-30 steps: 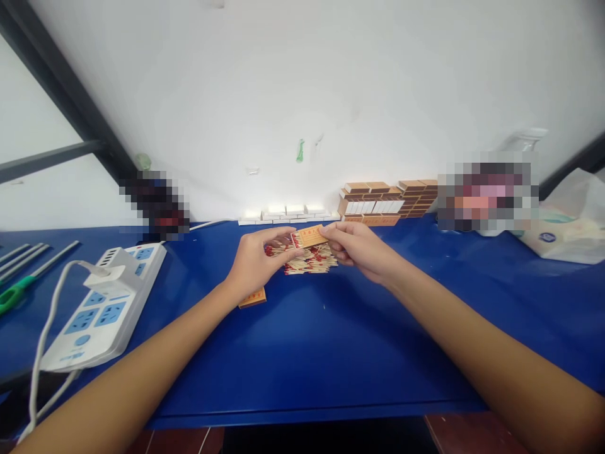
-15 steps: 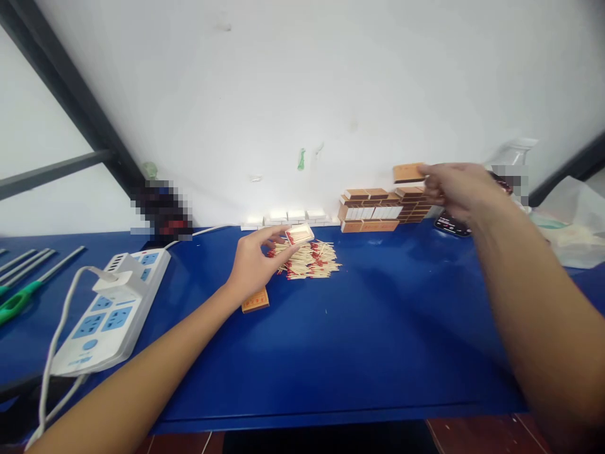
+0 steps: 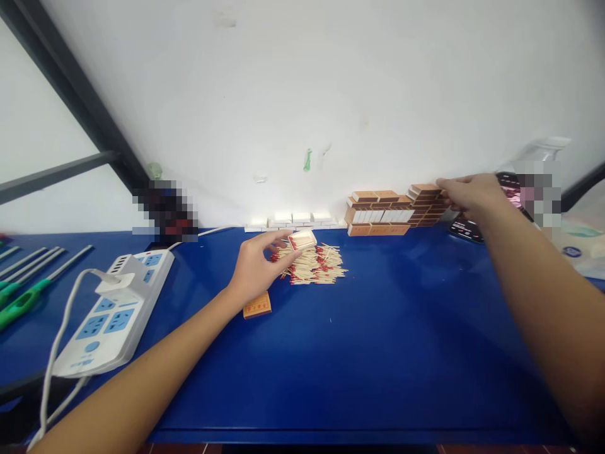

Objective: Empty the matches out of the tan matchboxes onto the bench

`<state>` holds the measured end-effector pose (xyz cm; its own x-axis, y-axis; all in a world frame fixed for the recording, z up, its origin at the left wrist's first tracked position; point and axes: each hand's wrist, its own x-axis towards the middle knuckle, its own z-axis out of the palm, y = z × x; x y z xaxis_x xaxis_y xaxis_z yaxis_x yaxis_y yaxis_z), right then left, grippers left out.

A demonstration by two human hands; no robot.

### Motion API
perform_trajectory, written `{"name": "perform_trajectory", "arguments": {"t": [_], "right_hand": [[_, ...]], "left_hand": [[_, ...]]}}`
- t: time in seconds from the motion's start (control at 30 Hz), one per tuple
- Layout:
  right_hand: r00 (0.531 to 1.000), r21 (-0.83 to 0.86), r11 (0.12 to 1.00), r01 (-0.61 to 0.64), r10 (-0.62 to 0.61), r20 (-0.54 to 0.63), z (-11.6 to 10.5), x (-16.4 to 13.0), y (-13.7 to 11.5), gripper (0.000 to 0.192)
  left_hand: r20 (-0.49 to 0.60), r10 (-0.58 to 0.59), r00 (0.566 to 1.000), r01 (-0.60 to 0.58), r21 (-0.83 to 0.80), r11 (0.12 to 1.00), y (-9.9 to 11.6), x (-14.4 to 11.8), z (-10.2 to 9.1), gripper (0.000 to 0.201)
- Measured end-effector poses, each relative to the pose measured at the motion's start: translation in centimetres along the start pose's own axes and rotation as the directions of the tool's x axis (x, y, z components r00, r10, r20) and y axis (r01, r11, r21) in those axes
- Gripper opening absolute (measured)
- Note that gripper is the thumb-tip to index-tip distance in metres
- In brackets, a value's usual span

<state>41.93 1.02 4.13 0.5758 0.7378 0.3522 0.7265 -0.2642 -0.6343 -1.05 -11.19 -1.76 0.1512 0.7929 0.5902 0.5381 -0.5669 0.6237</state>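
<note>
Cardboard tray (image 3: 303, 239) sat pinched in your left hand (image 3: 258, 268), right over the matches (image 3: 312, 263). Your right hand (image 3: 467, 194) was far right of them, fingers closed on the stack's (image 3: 397, 207) top box (image 3: 425, 188).

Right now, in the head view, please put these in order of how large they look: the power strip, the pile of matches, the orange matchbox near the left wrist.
1. power strip, clearly largest, though it also lies nearer the camera.
2. pile of matches.
3. orange matchbox, smallest, beside the left hand.
</note>
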Motion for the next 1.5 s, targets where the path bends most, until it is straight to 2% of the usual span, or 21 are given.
{"name": "perform_trajectory", "arguments": {"t": [0.07, 0.13, 0.17, 0.2, 0.23, 0.27, 0.3, 0.33, 0.37, 0.4, 0.43, 0.47, 0.6, 0.7, 0.93, 1.07, 1.2, 1.37, 1.5], "right_hand": [[0.997, 0.032, 0.999, 0.007, -0.005, -0.083, 0.1, -0.7, -0.1, 0.028], [0.981, 0.093, 0.99, 0.103, -0.086, -0.173, -0.1, -2.6, -1.3, 0.023], [0.974, 0.134, 0.976, 0.172, -0.148, -0.172, -0.2, -4.0, -2.2, 0.02], [0.967, 0.186, 0.953, 0.24, -0.217, -0.137, -0.3, -5.8, -3.4, 0.018], [0.959, 0.255, 0.925, 0.281, -0.283, -0.03, -0.3, -7.7, -4.8, 0.015], [0.926, 0.349, 0.885, 0.307, -0.363, 0.107, -0.2, -9.7, -6.2, 0.013], [0.84, 0.436, 0.833, 0.342, -0.479, 0.255, 0.2, -11.7, -7.7, 0.015], [0.719, 0.516, 0.775, 0.364, -0.586, 0.373, 0.7, -13.5, -9.0, 0.018], [0.624, 0.574, 0.729, 0.373, -0.655, 0.426, 1.5, -15.0, -10.2, 0.019], [0.552, 0.607, 0.691, 0.393, -0.705, 0.445, 2.4, -16.2, -11.3, 0.018], [0.5, 0.627, 0.664, 0.407, -0.736, 0.456, 3.5, -17.0, -12.1, 0.018], [0.467, 0.631, 0.66, 0.407, -0.744, 0.477, 4.5, -17.5, -12.8, 0.02], [0.383, 0.603, 0.667, 0.437, -0.745, 0.546, 7.7, -17.3, -13.9, 0.022], [0.368, 0.613, 0.659, 0.436, -0.752, 0.547, 8.3, -17.0, -14.0, 0.021], [0.372, 0.547, 0.687, 0.479, -0.723, 0.583, 7.9, -17.5, -13.7, 0.022], [0.414, 0.524, 0.714, 0.465, -0.698, 0.584, 8.0, -17.6, -13.5, 0.02], [0.453, 0.521, 0.704, 0.483, -0.71, 0.539, 8.1, -17.9, -13.2, 0.02], [0.496, 0.516, 0.689, 0.509, -0.724, 0.479, 8.1, -18.7, -12.7, 0.018], [0.507, 0.528, 0.672, 0.519, -0.739, 0.443, 8.2, -19.3, -12.3, 0.018]], "left_hand": [[0.006, -0.002, 1.0, 0.002, -0.002, 1.0, 0.1, 0.0, 0.0, 0.04], [0.018, -0.012, 1.0, 0.012, -0.012, 1.0, 0.1, 0.1, -0.1, 0.04], [0.025, -0.018, 1.0, 0.018, -0.02, 1.0, 0.1, 0.2, -0.2, 0.041], [0.032, -0.022, 0.999, 0.023, -0.027, 0.999, 0.1, 0.3, -0.3, 0.041], [0.042, -0.023, 0.999, 0.024, -0.036, 0.999, -0.1, 0.4, -0.4, 0.041], [0.055, -0.02, 0.998, 0.022, -0.046, 0.999, -0.2, 0.6, -0.5, 0.041], [0.069, -0.013, 0.998, 0.016, -0.053, 0.998, -0.4, 0.7, -0.7, 0.04], [0.083, -0.005, 0.996, 0.01, -0.056, 0.998, -0.7, 0.9, -0.8, 0.039], [0.097, -0.001, 0.995, 0.006, -0.054, 0.999, -1.0, 1.1, -1.0, 0.039], [0.107, 0.0, 0.994, 0.005, -0.046, 0.999, -1.3, 1.3, -1.2, 0.039], [0.119, -0.002, 0.993, 0.006, -0.036, 0.999, -1.7, 1.5, -1.4, 0.039], [0.13, -0.004, 0.992, 0.007, -0.026, 1.0, -2.0, 1.7, -1.6, 0.039], [0.161, -0.022, 0.987, 0.024, -0.009, 1.0, -3.2, 2.2, -2.2, 0.039], [0.176, -0.026, 0.984, 0.029, -0.015, 0.999, -3.8, 2.4, -2.1, 0.039], [0.143, -0.038, 0.989, 0.044, -0.034, 0.998, -4.5, 2.2, -1.5, 0.039], [0.135, -0.043, 0.99, 0.046, -0.02, 0.999, -4.7, 2.2, -1.4, 0.041], [0.13, -0.045, 0.99, 0.046, -0.009, 0.999, -4.6, 2.2, -1.3, 0.041], [0.108, -0.042, 0.993, 0.041, 0.009, 0.999, -4.3, 2.1, -1.2, 0.028], [0.105, -0.049, 0.993, 0.049, 0.003, 0.999, -4.1, 2.1, -1.3, 0.023]]}}
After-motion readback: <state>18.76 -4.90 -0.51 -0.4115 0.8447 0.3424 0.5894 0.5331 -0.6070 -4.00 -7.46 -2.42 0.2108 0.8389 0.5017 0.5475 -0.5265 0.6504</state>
